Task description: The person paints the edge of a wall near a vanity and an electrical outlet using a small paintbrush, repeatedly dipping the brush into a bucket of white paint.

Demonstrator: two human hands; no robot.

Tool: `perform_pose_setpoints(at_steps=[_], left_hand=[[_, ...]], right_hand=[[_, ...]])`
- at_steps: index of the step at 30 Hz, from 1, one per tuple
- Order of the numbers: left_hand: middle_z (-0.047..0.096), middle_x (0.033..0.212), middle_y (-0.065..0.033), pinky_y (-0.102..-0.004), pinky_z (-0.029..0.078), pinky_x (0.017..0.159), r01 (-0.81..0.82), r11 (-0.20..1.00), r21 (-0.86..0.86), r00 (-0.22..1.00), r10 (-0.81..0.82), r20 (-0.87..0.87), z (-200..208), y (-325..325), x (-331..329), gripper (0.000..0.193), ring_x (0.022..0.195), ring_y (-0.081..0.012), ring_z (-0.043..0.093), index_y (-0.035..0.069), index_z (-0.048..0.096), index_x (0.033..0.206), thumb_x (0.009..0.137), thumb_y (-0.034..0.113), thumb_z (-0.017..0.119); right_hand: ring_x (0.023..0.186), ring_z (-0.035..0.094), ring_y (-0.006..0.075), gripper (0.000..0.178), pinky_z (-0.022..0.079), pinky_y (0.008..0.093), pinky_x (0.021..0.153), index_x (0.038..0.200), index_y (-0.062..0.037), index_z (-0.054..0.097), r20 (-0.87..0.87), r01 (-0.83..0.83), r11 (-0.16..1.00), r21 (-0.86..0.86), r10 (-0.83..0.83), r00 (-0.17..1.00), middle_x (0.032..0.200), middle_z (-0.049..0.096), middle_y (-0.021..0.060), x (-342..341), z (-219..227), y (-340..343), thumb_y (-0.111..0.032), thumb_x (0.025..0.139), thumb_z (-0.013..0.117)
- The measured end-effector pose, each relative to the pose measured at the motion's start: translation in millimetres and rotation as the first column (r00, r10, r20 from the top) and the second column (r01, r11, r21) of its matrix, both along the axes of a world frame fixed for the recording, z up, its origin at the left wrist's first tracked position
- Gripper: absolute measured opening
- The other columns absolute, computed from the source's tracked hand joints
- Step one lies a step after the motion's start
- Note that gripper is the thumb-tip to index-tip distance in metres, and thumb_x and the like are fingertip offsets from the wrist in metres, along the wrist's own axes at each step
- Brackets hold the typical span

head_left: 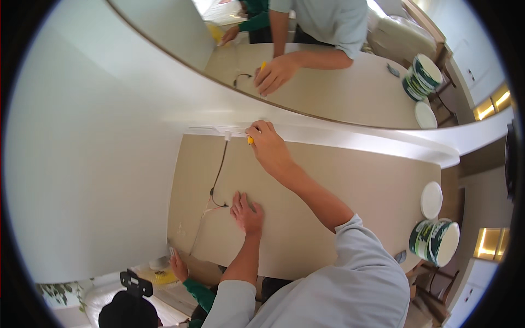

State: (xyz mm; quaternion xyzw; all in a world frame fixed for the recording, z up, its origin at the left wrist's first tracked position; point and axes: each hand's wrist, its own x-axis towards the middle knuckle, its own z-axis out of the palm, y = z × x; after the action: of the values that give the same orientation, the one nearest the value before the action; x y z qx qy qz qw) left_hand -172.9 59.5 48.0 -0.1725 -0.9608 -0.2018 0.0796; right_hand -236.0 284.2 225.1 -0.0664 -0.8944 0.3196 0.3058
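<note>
My right hand (269, 143) is closed around a small tool with a yellow end (250, 140); most of it is hidden in my fingers, so its kind does not show. The fist is at the far edge of a beige tabletop (322, 202), against a white ledge (328, 136) along the wall. My left hand (247, 213) leans on the tabletop, fingers spread and holding nothing. Beside its fingertips ends a thin black cable (220, 174), which runs up to a white connector (227, 135) at the ledge, left of my right hand.
A large mirror (339, 98) above the ledge reflects my arms. At the right stand a green-and-white bucket (435, 240) and a round white lid (431, 200). Lower left, a co-worker's hand (178, 266) in a green sleeve touches the table's corner near a person in a black cap (128, 311).
</note>
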Motion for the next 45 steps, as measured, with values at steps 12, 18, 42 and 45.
perform_pose_setpoints(at_steps=[12, 18, 42, 45], left_hand=[[0.043, 0.161, -0.0119, -0.0520, 0.029, 0.121, -0.031, 0.999, 0.030, 0.996, 0.028, 0.080, -6.1, -4.4, 1.5, 0.050, 0.151, -0.0300, 0.038, 0.007, 0.054, 0.143, 0.097, 0.026, 0.060], [0.046, 0.160, -0.0123, -0.0517, 0.032, 0.119, -0.016, 0.999, 0.042, 0.999, 0.015, 0.043, -17.1, -3.6, -0.5, 0.052, 0.151, -0.0294, 0.039, 0.007, 0.054, 0.143, 0.096, 0.029, 0.058], [0.048, 0.155, -0.0174, -0.0543, 0.029, 0.118, 0.043, 0.997, 0.057, 0.999, -0.043, -0.005, -2.1, -2.2, 1.6, 0.051, 0.145, -0.0358, 0.043, 0.004, 0.052, 0.141, 0.095, 0.025, 0.060], [0.049, 0.154, -0.0179, -0.0546, 0.029, 0.118, 0.026, 0.998, 0.048, 1.000, -0.026, -0.006, 0.7, 0.1, 3.3, 0.050, 0.142, -0.0362, 0.045, 0.004, 0.054, 0.140, 0.095, 0.024, 0.059]], right_hand=[[0.114, 0.061, 0.0322, 0.040, 0.057, 0.0410, 0.091, 0.128, 0.0010, 0.062, -0.113, -0.245, 0.964, 0.101, 0.256, 0.960, 0.121, 0.060, 0.0141, -104.2, 5.6, -100.8, -0.001, 0.089, 0.069], [0.112, 0.060, 0.0325, 0.032, 0.059, 0.0385, 0.091, 0.118, 0.0052, 0.062, -0.048, -0.196, 0.933, 0.303, 0.220, 0.974, 0.114, 0.059, 0.0178, -189.7, -13.3, -140.5, 0.000, 0.087, 0.067], [0.106, 0.061, 0.0286, 0.018, 0.058, 0.0364, 0.086, 0.099, 0.0017, 0.073, 0.209, -0.009, 0.952, 0.307, -0.058, 0.976, 0.106, 0.064, 0.0153, -211.6, -4.6, -137.3, -0.008, 0.084, 0.068], [0.105, 0.062, 0.0291, 0.018, 0.059, 0.0362, 0.084, 0.099, 0.0015, 0.073, 0.213, 0.020, 0.951, 0.307, -0.089, 0.973, 0.107, 0.065, 0.0158, -181.9, -5.8, -110.8, -0.009, 0.085, 0.068]])
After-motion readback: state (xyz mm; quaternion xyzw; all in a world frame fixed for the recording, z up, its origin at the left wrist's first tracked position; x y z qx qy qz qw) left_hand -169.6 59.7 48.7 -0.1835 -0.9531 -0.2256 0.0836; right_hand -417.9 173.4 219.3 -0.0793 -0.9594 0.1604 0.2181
